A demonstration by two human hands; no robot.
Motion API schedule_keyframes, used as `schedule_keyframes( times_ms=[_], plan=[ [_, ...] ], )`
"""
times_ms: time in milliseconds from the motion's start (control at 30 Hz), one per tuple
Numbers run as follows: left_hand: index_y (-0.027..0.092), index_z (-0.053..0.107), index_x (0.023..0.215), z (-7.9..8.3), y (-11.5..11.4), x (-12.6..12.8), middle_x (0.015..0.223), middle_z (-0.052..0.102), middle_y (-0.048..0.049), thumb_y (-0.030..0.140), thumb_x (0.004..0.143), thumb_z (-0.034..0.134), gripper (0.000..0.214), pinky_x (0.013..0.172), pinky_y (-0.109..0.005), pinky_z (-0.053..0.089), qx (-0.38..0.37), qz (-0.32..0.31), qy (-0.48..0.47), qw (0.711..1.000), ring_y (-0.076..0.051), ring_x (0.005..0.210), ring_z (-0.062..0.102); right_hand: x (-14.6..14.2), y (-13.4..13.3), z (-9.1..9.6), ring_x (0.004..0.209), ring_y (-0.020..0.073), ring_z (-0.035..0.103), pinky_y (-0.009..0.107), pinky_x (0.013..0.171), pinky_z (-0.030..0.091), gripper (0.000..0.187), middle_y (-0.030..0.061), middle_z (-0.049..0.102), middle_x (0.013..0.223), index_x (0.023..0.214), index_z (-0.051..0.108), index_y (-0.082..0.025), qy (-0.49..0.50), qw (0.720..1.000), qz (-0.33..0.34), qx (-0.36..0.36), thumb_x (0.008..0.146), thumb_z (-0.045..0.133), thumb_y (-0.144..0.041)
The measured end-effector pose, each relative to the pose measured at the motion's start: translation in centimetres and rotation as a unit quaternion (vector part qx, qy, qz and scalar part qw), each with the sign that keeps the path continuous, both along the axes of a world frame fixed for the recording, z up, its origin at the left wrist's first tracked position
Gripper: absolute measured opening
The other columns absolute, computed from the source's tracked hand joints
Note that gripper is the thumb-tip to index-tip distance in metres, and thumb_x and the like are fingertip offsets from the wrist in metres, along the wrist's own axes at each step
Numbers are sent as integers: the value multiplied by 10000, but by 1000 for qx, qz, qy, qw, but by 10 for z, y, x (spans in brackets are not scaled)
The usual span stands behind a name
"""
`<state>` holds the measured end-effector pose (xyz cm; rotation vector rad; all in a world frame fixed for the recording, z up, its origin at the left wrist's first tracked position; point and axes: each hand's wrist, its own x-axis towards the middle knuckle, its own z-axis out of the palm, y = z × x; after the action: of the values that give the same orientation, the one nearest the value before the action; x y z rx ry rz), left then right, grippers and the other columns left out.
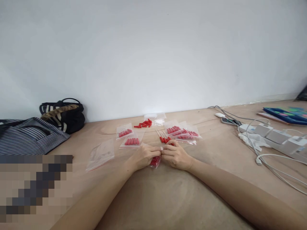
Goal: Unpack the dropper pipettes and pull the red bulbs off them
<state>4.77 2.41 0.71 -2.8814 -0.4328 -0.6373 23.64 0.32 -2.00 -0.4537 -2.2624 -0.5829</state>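
In front of me, my left hand (144,156) and my right hand (177,156) meet with fingers closed on a small clear plastic bag (155,162) of red pieces. A whitish bit shows between the fingertips; I cannot tell whether it is part of the bag. Just beyond my right hand lie several red-tipped white sticks (164,139). Behind them, filled zip bags (182,131) of red-tipped pieces overlap in a pile. Left of my hands are two more filled zip bags, a nearer one (131,141) and a farther one (124,132).
A flat clear zip bag (100,155) lies at the left. Loose red caps (145,123) and clear bags (155,118) are near the wall. Striped (35,135) and black (74,116) fabric bags stand far left. Chargers (279,137), cables and a blue paint tray (285,116) occupy the right.
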Motion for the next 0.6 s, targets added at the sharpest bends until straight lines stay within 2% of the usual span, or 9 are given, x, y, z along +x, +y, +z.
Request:
schedule_keyframes(
  times_ms=[133,300,367,433,467,500,533,600],
  plan=[
    [160,559,734,0,1,-1,783,634,-39,83,850,305,289,554,-190,405,-7,-22,5,1000,-109,659,572,-1,0,1,741,104,471,302,805,303,318,-5,569,651,668,533,-166,-14,1000,-4,2,884,307,-109],
    [152,555,729,1,0,-4,798,627,-33,33,819,328,272,564,-184,405,-18,-6,29,999,-104,665,570,0,1,1,744,116,487,306,780,324,290,-6,579,649,690,546,-174,-19,999,10,-28,871,328,-109],
    [156,564,768,1,0,-5,827,632,-33,43,825,333,263,566,-182,409,-16,-1,24,1000,-102,669,573,3,1,1,785,130,503,308,760,345,244,10,609,715,742,570,-184,9,997,20,-80,859,362,-132],
    [164,570,816,1,0,-7,873,636,-37,57,833,327,266,586,-184,422,-9,8,3,1000,-101,689,582,6,-1,2,775,139,520,291,704,381,140,32,623,777,809,581,-181,89,978,-3,-187,825,442,-185],
    [168,572,834,0,-1,-8,895,636,-41,62,835,322,271,603,-186,429,-5,15,-9,1000,-103,707,586,7,-1,4,732,136,527,274,658,397,105,38,622,777,823,579,-172,145,954,-31,-259,799,486,-213],
    [171,574,844,0,-1,-9,908,635,-44,66,835,321,274,621,-190,436,0,24,-18,1000,-104,722,589,8,-2,5,665,124,527,253,600,405,105,37,618,746,807,574,-159,201,916,-66,-340,776,517,-242],
    [175,577,845,0,-1,-9,907,634,-44,70,831,325,274,631,-195,440,5,33,-24,999,-106,724,590,7,-2,6,581,106,513,232,533,399,134,27,607,691,761,565,-149,245,865,-98,-426,768,527,-278],
    [182,582,833,-1,-3,-7,868,630,-38,86,826,346,255,613,-203,438,11,53,-21,998,-112,693,587,2,-3,10,430,69,451,199,409,348,259,2,574,576,648,527,-147,289,746,-134,-585,794,484,-356]
  ],
)
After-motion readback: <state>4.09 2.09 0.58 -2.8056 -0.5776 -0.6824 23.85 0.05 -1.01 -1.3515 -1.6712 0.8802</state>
